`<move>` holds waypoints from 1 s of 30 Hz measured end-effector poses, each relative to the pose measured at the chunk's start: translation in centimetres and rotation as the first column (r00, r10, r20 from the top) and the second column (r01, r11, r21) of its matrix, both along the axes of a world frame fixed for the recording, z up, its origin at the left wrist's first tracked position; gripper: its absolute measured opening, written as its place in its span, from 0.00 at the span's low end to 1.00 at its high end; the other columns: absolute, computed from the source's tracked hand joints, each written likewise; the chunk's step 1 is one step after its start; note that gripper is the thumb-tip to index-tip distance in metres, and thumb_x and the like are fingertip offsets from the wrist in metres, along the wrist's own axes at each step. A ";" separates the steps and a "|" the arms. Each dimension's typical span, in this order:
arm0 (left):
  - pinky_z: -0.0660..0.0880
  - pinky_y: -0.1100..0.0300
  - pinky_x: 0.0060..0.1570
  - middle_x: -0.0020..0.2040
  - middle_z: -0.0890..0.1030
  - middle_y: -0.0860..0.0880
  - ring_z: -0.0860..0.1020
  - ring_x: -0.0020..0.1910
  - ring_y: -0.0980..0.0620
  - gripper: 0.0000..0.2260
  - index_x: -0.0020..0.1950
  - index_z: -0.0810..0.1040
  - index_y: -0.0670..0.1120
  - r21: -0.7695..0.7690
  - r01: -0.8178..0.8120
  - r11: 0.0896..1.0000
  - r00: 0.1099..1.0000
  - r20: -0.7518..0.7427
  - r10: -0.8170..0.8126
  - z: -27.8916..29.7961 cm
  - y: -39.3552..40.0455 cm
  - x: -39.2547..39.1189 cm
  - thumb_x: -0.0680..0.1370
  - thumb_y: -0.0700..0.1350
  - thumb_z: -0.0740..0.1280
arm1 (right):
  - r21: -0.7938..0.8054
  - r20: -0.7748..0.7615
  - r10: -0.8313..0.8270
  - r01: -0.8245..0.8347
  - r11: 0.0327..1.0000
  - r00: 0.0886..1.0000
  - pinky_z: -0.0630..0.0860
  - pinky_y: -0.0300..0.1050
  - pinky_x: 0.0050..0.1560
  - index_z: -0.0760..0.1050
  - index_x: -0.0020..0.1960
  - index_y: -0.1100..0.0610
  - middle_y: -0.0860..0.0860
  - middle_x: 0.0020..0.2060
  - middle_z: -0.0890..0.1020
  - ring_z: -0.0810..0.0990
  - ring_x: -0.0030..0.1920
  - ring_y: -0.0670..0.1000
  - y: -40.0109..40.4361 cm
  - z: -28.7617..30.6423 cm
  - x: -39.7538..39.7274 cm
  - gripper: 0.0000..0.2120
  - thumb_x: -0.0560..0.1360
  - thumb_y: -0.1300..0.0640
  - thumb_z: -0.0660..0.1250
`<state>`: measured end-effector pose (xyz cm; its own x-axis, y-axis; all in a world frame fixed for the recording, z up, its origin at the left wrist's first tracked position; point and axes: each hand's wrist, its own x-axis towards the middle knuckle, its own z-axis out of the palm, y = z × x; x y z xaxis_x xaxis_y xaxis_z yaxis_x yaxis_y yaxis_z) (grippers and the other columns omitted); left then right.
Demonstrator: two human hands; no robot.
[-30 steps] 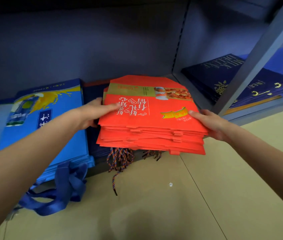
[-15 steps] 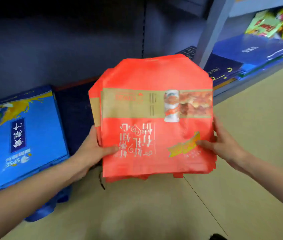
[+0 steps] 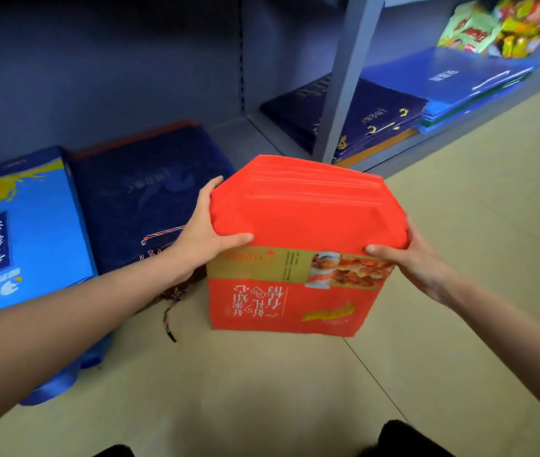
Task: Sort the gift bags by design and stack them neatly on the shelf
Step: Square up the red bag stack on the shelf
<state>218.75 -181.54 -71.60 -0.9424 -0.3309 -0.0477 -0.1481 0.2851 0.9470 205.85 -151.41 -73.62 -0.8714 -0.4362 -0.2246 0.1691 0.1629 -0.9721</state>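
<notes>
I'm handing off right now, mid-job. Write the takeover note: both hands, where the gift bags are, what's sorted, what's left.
Left hand: grips the left edge of the red bag stack, thumb on the front face.
Right hand: grips the right edge, thumb on the front.
The red bags are held on edge over the floor, off the shelf; whether the bottom edge touches the floor is unclear.
On the bottom shelf: light blue bags at left, dark navy bags beside them, each in its own pile.
Next bay: another navy pile and a blue pile.
Left to do: square the red stack and lay it on the shelf, probably in the bare spot right of the navy bags.
</notes>
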 end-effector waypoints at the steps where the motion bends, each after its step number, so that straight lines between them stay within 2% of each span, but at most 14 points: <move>1: 0.66 0.64 0.63 0.65 0.66 0.56 0.69 0.61 0.60 0.43 0.74 0.54 0.52 0.004 -0.007 1.000 1.000 -0.016 0.008 -0.1 0.2 -0.1 0.67 0.36 0.76 | 0.009 -0.014 -0.011 0.011 1.000 1.000 0.77 0.33 0.45 0.68 0.62 0.45 0.47 0.54 0.80 0.80 0.50 0.43 -0.2 -0.2 0.0 0.41 0.52 0.55 0.80; 2: 0.66 0.64 0.64 0.65 0.67 0.56 0.70 0.61 0.61 0.42 0.73 0.55 0.52 0.013 -0.019 1.000 0.999 -0.025 0.020 -0.4 0.4 0.0 0.67 0.36 0.76 | -0.001 -0.029 -0.021 0.021 1.000 0.999 0.77 0.33 0.45 0.68 0.62 0.46 0.46 0.54 0.80 0.80 0.51 0.43 -0.3 -0.4 0.0 0.42 0.52 0.55 0.81; 4: 0.68 0.67 0.62 0.62 0.70 0.59 0.72 0.56 0.68 0.40 0.71 0.57 0.54 0.045 -0.039 0.998 0.999 -0.034 0.040 -0.7 0.8 0.5 0.67 0.37 0.76 | -0.051 -0.032 -0.027 0.026 0.998 0.999 0.77 0.34 0.45 0.68 0.63 0.45 0.46 0.53 0.81 0.80 0.51 0.43 -0.4 -0.8 0.3 0.48 0.45 0.48 0.83; 6: 0.69 0.70 0.60 0.59 0.70 0.62 0.71 0.54 0.73 0.40 0.69 0.58 0.59 0.017 -0.024 1.000 0.999 -0.045 0.025 -0.3 0.6 1.0 0.66 0.41 0.78 | -0.064 -0.071 -0.029 0.025 0.998 0.997 0.77 0.34 0.46 0.67 0.64 0.43 0.45 0.56 0.79 0.80 0.52 0.41 -0.3 -0.7 0.7 0.49 0.46 0.45 0.83; 9: 0.65 0.60 0.64 0.63 0.67 0.55 0.68 0.63 0.59 0.43 0.70 0.54 0.65 -0.334 0.049 0.941 0.996 -0.060 -0.073 1.4 0.0 0.3 0.63 0.54 0.77 | 0.051 -0.263 0.009 0.005 0.999 0.965 0.76 0.33 0.51 0.60 0.66 0.36 0.44 0.58 0.74 0.77 0.52 0.36 -0.5 0.8 0.7 0.45 0.57 0.53 0.80; 10: 0.65 0.56 0.65 0.63 0.66 0.54 0.67 0.64 0.55 0.44 0.72 0.52 0.64 -0.448 0.075 0.891 0.993 -0.052 -0.110 2.0 0.2 0.0 0.64 0.54 0.77 | 0.124 -0.371 0.067 -0.022 0.992 0.926 0.74 0.33 0.55 0.58 0.67 0.35 0.44 0.58 0.72 0.76 0.53 0.36 -0.7 1.5 0.5 0.44 0.59 0.52 0.79; 12: 0.65 0.51 0.65 0.65 0.64 0.51 0.66 0.63 0.50 0.46 0.75 0.47 0.59 -0.630 0.072 0.774 0.992 -0.034 -0.120 2.5 1.3 -0.9 0.68 0.53 0.74 | 0.309 -0.590 0.232 -0.049 0.950 0.774 0.65 0.34 0.62 0.54 0.70 0.39 0.46 0.60 0.70 0.71 0.58 0.40 -1.2 2.8 0.1 0.46 0.63 0.50 0.79; 14: 0.64 0.49 0.63 0.66 0.64 0.49 0.65 0.62 0.49 0.45 0.76 0.44 0.57 -0.728 0.020 0.685 0.996 -0.044 -0.077 2.5 2.9 -1.0 0.70 0.54 0.72 | 0.498 -0.683 0.391 0.003 0.867 0.617 0.62 0.39 0.63 0.49 0.74 0.44 0.51 0.59 0.68 0.67 0.60 0.47 -1.8 3.3 0.2 0.47 0.66 0.50 0.76; 17: 0.65 0.46 0.64 0.67 0.65 0.47 0.66 0.62 0.47 0.38 0.76 0.53 0.52 -0.738 -0.017 0.674 0.990 -0.105 -0.091 1.5 3.8 0.1 0.72 0.55 0.69 | 0.568 -0.760 0.458 0.130 0.813 0.461 0.67 0.52 0.61 0.46 0.76 0.47 0.54 0.59 0.66 0.68 0.60 0.54 -3.0 3.6 1.2 0.43 0.71 0.48 0.70; 20: 0.65 0.42 0.66 0.68 0.66 0.44 0.67 0.65 0.45 0.31 0.68 0.60 0.46 -0.763 -0.048 0.644 0.976 -0.172 -0.132 1.4 3.4 0.5 0.70 0.58 0.62 | 0.560 -0.797 0.484 0.142 0.816 0.360 0.71 0.55 0.58 0.55 0.73 0.52 0.53 0.58 0.66 0.70 0.57 0.56 -3.3 3.6 1.9 0.33 0.73 0.44 0.63; 22: 0.66 0.41 0.65 0.70 0.65 0.42 0.67 0.66 0.43 0.31 0.69 0.60 0.45 -0.859 -0.016 0.511 0.967 -0.143 -0.211 1.8 3.0 0.2 0.70 0.57 0.62 | 0.551 -0.800 0.491 0.100 0.828 0.345 0.72 0.52 0.56 0.59 0.70 0.52 0.53 0.55 0.69 0.72 0.54 0.56 -3.1 3.6 1.8 0.26 0.75 0.44 0.59; 24: 0.71 0.43 0.59 0.69 0.67 0.42 0.69 0.63 0.41 0.31 0.71 0.60 0.47 -0.920 0.023 0.392 0.957 -0.093 -0.273 2.1 3.0 -0.4 0.72 0.54 0.66 | 0.532 -0.796 0.480 0.048 0.846 0.368 0.70 0.48 0.55 0.61 0.68 0.51 0.53 0.52 0.70 0.73 0.51 0.55 -2.9 3.6 1.8 0.21 0.77 0.46 0.57; 27: 0.75 0.44 0.46 0.57 0.72 0.44 0.71 0.49 0.43 0.26 0.67 0.62 0.52 -0.902 -0.003 0.432 0.947 -0.141 -0.288 3.2 3.7 -1.5 0.73 0.45 0.70 | 0.488 -0.808 0.449 0.007 0.873 0.381 0.69 0.45 0.52 0.63 0.64 0.51 0.54 0.48 0.70 0.72 0.47 0.54 -2.9 4.2 1.3 0.16 0.78 0.50 0.55; 30: 0.74 0.45 0.44 0.53 0.73 0.45 0.70 0.46 0.43 0.20 0.66 0.65 0.50 -0.911 -0.066 0.407 0.929 -0.205 -0.308 4.0 4.0 -2.5 0.75 0.43 0.65 | 0.479 -0.841 0.445 0.042 0.877 0.307 0.65 0.36 0.51 0.64 0.63 0.54 0.51 0.47 0.68 0.67 0.46 0.48 -2.8 5.4 -0.1 0.15 0.78 0.52 0.56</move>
